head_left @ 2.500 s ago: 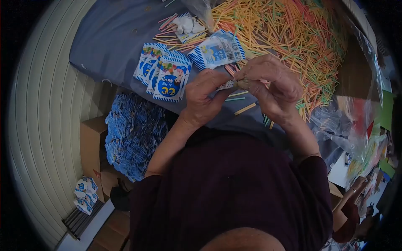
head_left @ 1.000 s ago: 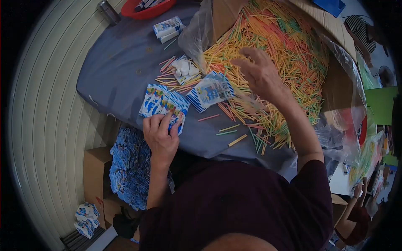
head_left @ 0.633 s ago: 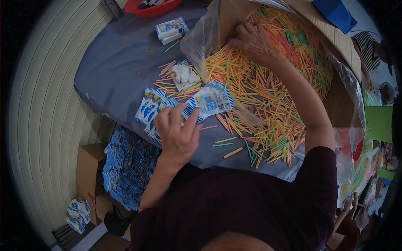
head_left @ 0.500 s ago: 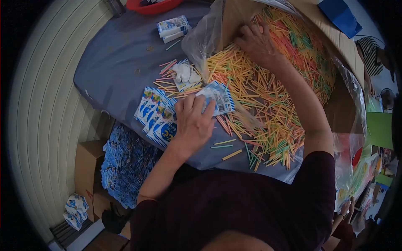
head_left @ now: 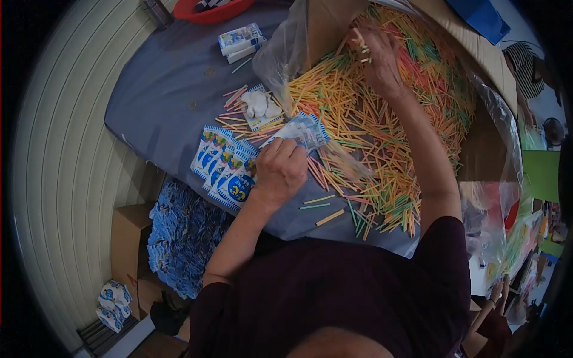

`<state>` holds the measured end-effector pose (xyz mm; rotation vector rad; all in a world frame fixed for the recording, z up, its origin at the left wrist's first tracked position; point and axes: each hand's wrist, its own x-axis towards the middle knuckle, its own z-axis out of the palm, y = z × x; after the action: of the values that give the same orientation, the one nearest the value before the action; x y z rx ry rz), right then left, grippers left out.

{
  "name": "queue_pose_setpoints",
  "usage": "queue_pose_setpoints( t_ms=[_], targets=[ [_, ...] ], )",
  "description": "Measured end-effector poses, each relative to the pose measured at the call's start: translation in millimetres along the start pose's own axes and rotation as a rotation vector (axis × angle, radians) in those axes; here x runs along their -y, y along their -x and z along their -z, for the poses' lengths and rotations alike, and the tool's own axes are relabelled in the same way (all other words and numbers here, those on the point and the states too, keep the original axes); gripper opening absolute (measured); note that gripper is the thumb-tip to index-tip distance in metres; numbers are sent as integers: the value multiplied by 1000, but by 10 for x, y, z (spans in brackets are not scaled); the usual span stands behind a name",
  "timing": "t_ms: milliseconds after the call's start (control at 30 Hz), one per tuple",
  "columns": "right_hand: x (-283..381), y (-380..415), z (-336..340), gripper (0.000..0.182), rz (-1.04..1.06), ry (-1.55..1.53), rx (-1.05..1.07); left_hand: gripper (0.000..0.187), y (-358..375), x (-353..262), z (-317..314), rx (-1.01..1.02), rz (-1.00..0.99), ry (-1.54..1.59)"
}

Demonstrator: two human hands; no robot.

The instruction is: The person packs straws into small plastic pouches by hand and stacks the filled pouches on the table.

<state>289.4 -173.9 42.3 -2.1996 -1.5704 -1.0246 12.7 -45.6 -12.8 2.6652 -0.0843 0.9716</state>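
Note:
My left hand has its fingers curled and pinched at the near end of a blue-and-white printed packet. Fanned out beside it on the left are several similar packets, overlapping on the cloth. Up at the box, my right hand is closed around a few thin coloured sticks, whose ends poke out past the fingers. Beneath that hand spreads a large heap of yellow, pink and green sticks. A white crumpled item lies on another packet, with loose sticks around it.
The heap spills from a plastic-lined cardboard box onto the grey cloth-covered table. A red basin and more packets are at the back. Below left, a blue pile of packets sits beside a cardboard box. Other people are at right.
My right hand has lifted and turned, and stick ends now show between its fingers. My left fingers have drawn together at the packet's near end.

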Motion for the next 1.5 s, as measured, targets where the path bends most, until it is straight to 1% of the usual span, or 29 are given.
queue_pose_setpoints(
  t_ms=[67,100,133,200,233,267,333,367,400,467,500,533,600,667,700,733,800,833,867,933,967,1033,1100,1167,1200,1267,1300,1367,1500],
  targets=[
    [-15,110,8,20,-532,-703,-100,12,8,-9,15,40,78,31],
    [113,107,122,14,-643,-822,-259,12,-12,-21,45,38,73,36],
    [168,161,223,14,-645,-816,-263,9,-53,-35,98,38,113,87],
    [229,305,390,15,-1037,-1351,-383,8,-106,-41,161,48,143,147],
    [222,400,380,15,-906,-1647,-504,7,-129,-30,168,57,160,139],
    [230,514,384,15,-921,-1628,-522,8,-142,-38,171,69,173,133],
    [274,710,477,9,-1125,-1943,-491,10,-142,-108,176,125,156,78],
    [309,782,489,10,-1225,-1967,-571,11,-136,-143,165,164,155,3],
    [288,877,511,10,-1235,-1949,-586,11,-123,-166,137,171,144,18],
    [254,1042,478,18,-1146,-1955,-353,13,-84,-165,70,193,135,-104],
    [424,880,622,19,-1225,-1804,-376,13,-74,-125,48,199,132,-101],
    [481,806,661,19,-1232,-1804,-378,12,-74,-64,25,187,122,-94],
    [548,755,707,14,-1210,-1667,-283,12,-91,4,27,178,115,-85],
    [529,791,702,14,-1167,-1661,-311,11,-125,28,79,61,69,-22],
    [522,796,688,20,-1122,-1653,-344,11,-94,26,78,64,73,-26],
    [526,804,671,20,-1127,-1659,-340,10,-40,16,73,91,81,-9],
    [524,819,649,41,-886,-1074,-11,10,38,-29,86,123,92,9],
    [546,889,460,57,-829,-936,179,8,51,-61,99,111,74,-18],
    [499,997,374,57,-836,-934,178,7,44,-83,103,97,54,-41],
    [498,985,358,59,-666,-978,355,6,0,-93,141,117,76,-25],
    [506,986,356,59,-663,-983,361,6,7,-80,166,141,97,-14],
    [531,929,454,55,-809,-966,279,6,-6,17,142,117,121,33],
    [504,939,484,54,-832,-1060,229,6,-30,72,149,86,144,78],
    [466,967,463,56,-897,-1455,-39,7,-82,95,199,111,417,538],
    [477,943,503,56,-898,-1457,-38,7,-99,100,191,112,419,537],
    [537,843,727,60,-835,-1659,-221,12,-127,73,160,5,475,825],
    [585,773,826,60,-831,-1663,-217,12,-154,30,154,1,478,821],
    [743,606,991,57,-688,-1841,-406,11,-222,-90,130,1,523,894],
    [998,436,1126,57,-601,-1789,-451,11,-301,-302,-4,-7,469,982]
  ],
)
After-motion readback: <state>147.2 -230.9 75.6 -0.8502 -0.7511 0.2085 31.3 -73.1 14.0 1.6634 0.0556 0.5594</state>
